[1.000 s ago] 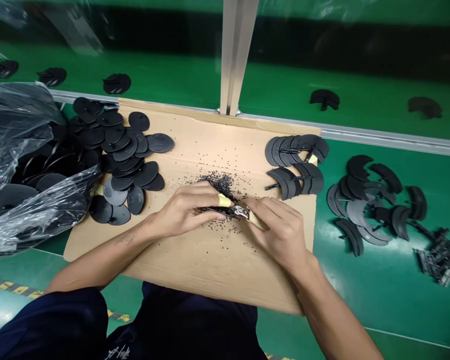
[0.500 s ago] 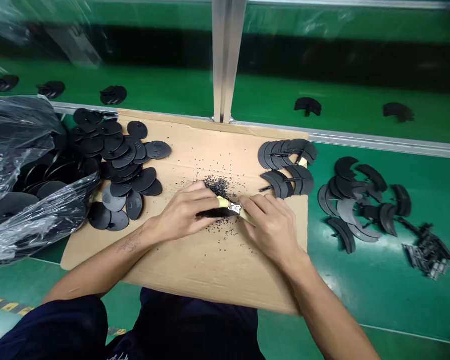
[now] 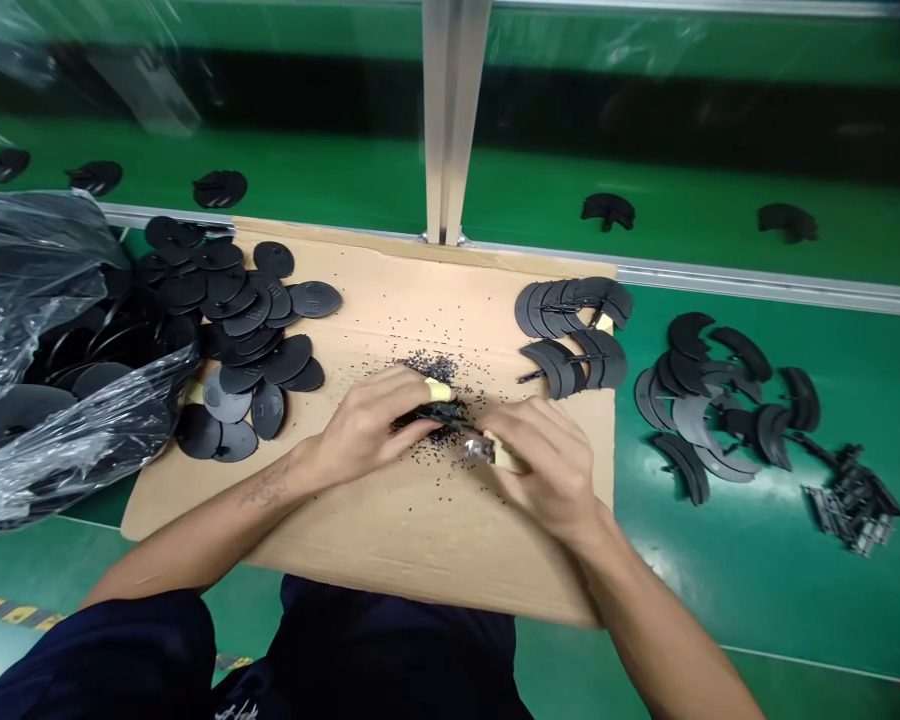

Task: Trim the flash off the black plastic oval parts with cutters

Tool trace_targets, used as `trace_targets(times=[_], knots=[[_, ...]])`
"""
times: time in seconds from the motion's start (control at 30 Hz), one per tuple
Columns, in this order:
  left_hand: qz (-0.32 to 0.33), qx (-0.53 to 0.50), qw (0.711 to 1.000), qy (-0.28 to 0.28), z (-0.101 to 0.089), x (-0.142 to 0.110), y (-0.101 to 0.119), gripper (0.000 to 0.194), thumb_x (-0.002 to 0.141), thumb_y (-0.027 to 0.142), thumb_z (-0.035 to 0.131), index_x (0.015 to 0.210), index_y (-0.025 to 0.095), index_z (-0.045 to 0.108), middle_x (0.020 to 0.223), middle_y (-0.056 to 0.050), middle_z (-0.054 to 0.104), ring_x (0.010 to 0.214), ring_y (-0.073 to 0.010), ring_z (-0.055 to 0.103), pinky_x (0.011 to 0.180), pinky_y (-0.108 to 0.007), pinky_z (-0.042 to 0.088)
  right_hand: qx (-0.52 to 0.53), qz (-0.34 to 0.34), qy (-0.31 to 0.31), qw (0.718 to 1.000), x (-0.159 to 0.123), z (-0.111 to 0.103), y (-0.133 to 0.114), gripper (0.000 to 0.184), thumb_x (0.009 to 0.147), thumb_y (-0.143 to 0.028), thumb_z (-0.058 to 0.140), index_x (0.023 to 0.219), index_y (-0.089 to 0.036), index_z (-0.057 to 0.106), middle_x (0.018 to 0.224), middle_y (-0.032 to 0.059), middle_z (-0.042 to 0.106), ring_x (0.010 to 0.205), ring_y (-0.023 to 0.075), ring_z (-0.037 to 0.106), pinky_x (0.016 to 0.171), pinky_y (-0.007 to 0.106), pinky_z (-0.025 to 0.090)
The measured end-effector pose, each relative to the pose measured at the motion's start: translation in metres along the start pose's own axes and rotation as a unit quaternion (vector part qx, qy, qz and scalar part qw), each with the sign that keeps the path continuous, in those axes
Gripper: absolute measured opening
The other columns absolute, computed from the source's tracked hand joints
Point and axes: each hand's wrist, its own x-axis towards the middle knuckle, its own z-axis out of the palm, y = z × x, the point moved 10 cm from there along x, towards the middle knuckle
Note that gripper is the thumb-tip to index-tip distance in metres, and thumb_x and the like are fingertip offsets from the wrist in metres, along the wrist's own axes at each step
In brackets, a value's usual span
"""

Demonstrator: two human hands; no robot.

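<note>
My left hand [image 3: 367,425] is closed around a small black plastic part [image 3: 433,414] over the middle of a cardboard sheet [image 3: 390,540]; its forefinger wears a yellowish finger cot. My right hand [image 3: 547,460] is closed on a small metal cutter [image 3: 480,447], whose jaws point at the part. A heap of tiny black trimmings [image 3: 435,368] lies just beyond the fingers.
Black discs [image 3: 247,310] spill from a clear plastic bag [image 3: 37,340] at the left. Stacked black crescents [image 3: 574,335] lie on the sheet's right edge, more crescents [image 3: 720,400] and scrap sprues [image 3: 855,500] on the green surface. Beyond a metal rail [image 3: 757,280], black parts ride a green belt.
My right hand with the cutter has drawn slightly down and towards me, away from the left fingers. The parts on the belt have shifted a little left.
</note>
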Motion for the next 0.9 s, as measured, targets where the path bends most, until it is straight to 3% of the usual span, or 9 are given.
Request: trace_targets(times=[0.07, 0.17, 0.27, 0.4, 0.53, 0.9], knots=[[0.026, 0.022, 0.999, -0.018, 0.001, 0.000, 0.002, 0.021, 0.092, 0.012, 0.062, 0.112, 0.017, 0.068, 0.098, -0.009, 0.074, 0.092, -0.0191, 0.068, 0.081, -0.036, 0.058, 0.064, -0.008, -0.014, 0.998, 0.001, -0.001, -0.003, 0.014, 0.087, -0.014, 0.067, 0.100, -0.019, 0.068, 0.091, 0.0057, 0.074, 0.076, 0.0170, 0.067, 0.066, 0.033, 0.050], [0.012, -0.029, 0.999, -0.022, -0.002, 0.001, -0.002, 0.025, 0.090, 0.007, 0.059, 0.112, 0.017, 0.069, 0.101, -0.009, 0.074, 0.094, -0.0173, 0.069, 0.081, -0.033, 0.058, 0.140, 0.056, 0.017, 0.988, 0.003, -0.012, 0.013, 0.015, 0.088, -0.017, 0.068, 0.101, -0.022, 0.068, 0.090, 0.0029, 0.073, 0.074, 0.0153, 0.067, 0.066, 0.031, 0.053], [-0.005, -0.070, 0.998, -0.008, -0.005, 0.002, -0.004, 0.024, 0.089, 0.006, 0.060, 0.109, 0.016, 0.070, 0.101, -0.008, 0.074, 0.095, -0.0161, 0.070, 0.081, -0.030, 0.059, 0.026, 0.068, 0.031, 0.997, 0.004, -0.019, 0.022, 0.016, 0.090, -0.015, 0.062, 0.103, -0.021, 0.070, 0.089, 0.0037, 0.072, 0.077, 0.0169, 0.065, 0.068, 0.033, 0.052], [-0.013, -0.094, 0.995, -0.012, -0.002, 0.002, -0.002, 0.022, 0.089, 0.007, 0.063, 0.106, 0.016, 0.071, 0.101, -0.009, 0.075, 0.093, -0.0155, 0.071, 0.080, -0.028, 0.059, -0.100, 0.014, -0.046, 0.994, 0.003, -0.001, 0.019, 0.021, 0.091, -0.014, 0.058, 0.108, -0.016, 0.069, 0.093, 0.0077, 0.073, 0.078, 0.0187, 0.061, 0.069, 0.034, 0.048], [-0.011, -0.101, 0.995, -0.017, 0.000, 0.002, -0.001, 0.018, 0.089, 0.008, 0.065, 0.105, 0.015, 0.071, 0.099, -0.009, 0.075, 0.091, -0.0149, 0.070, 0.078, -0.027, 0.058, -0.136, 0.004, -0.076, 0.988, -0.001, 0.007, 0.017, 0.024, 0.093, -0.015, 0.056, 0.113, -0.017, 0.069, 0.095, 0.0073, 0.073, 0.077, 0.0184, 0.059, 0.068, 0.034, 0.044], [0.004, -0.108, 0.994, -0.004, 0.000, -0.001, -0.001, 0.015, 0.090, 0.015, 0.070, 0.104, 0.014, 0.073, 0.093, -0.009, 0.075, 0.082, -0.0137, 0.070, 0.068, -0.024, 0.057, -0.190, -0.030, -0.072, 0.979, -0.001, 0.006, 0.008, 0.022, 0.094, -0.013, 0.055, 0.110, -0.014, 0.070, 0.085, 0.0055, 0.073, 0.071, 0.0158, 0.061, 0.064, 0.032, 0.046]])
